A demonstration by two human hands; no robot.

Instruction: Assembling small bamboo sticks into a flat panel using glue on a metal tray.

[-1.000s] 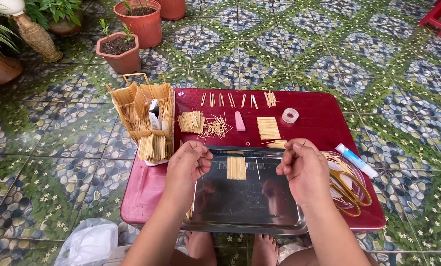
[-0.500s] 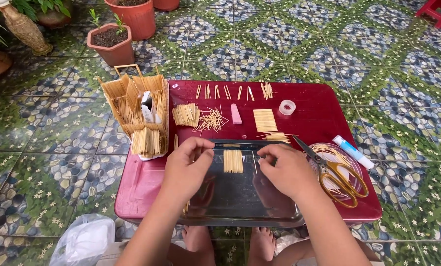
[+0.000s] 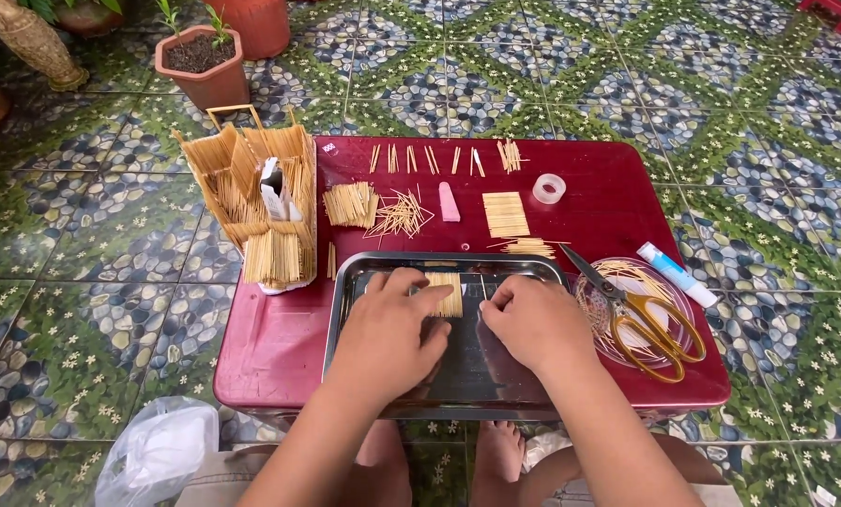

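On the steel tray [image 3: 364, 272], left hand [image 3: 388, 333] presses a small mat of sticks [image 3: 447, 294]; right hand [image 3: 533, 324] lies loosely curled, holding nothing, with bare tray below.

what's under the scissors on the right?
The scissors lie across a clear round dish with thin wooden sticks inside. Whatever sits directly beneath the blades and yellow handles is covered.

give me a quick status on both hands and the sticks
Left hand fingers on small stick panel in metal tray. Right hand beside it. Scissors lie clear.
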